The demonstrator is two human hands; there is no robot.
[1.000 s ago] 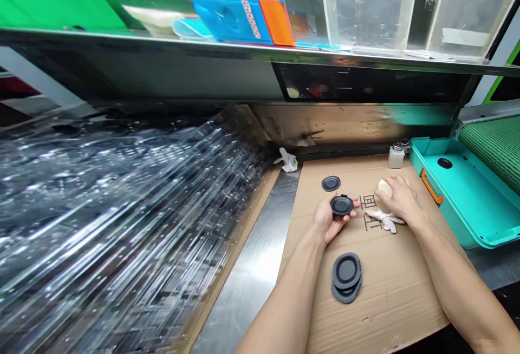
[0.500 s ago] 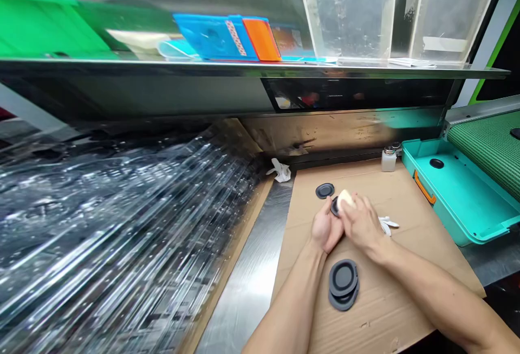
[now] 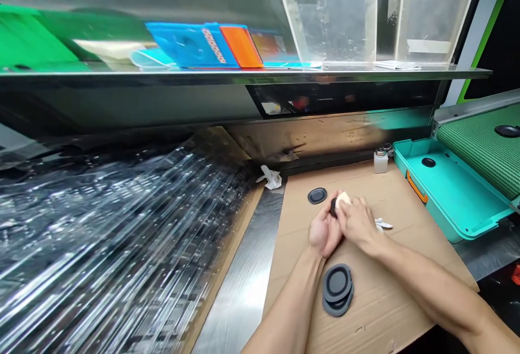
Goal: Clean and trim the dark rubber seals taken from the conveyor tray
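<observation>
left hand (image 3: pixel 324 232) cupped in a narrow grip around a dark rubber cap (image 3: pixel 333 208), with only a small dark edge of the cap showing past the fingers. right hand (image 3: pixel 357 223) closed just as narrowly on a pale sponge (image 3: pixel 343 199), the sponge pressed against the cap and both hands close together above a cardboard sheet (image 3: pixel 365 289). directly below the grip, on the near side, a stack of two rubber caps (image 3: pixel 337 289) lying flat on the cardboard, apart from both hands. just beyond the grip and to the left, a single flat rubber cap (image 3: pixel 317 196). just right of the right hand, a crumpled white cloth (image 3: pixel 384 224). farther beyond the grip, a small bottle with a metal top (image 3: pixel 381 161) near the cardboard's far edge, and up to the left a second white cloth (image 3: pixel 270 177). well right of the grip, a teal tray (image 3: pixel 450 191) with one cap (image 3: pixel 428 162) inside, and past it a green mesh belt (image 3: pixel 479 148) carrying another cap (image 3: pixel 507 131). well left of the grip, a steel surface (image 3: pixel 239 273) and a wide pile of clear plastic sheets (image 3: pixel 122 235).
</observation>
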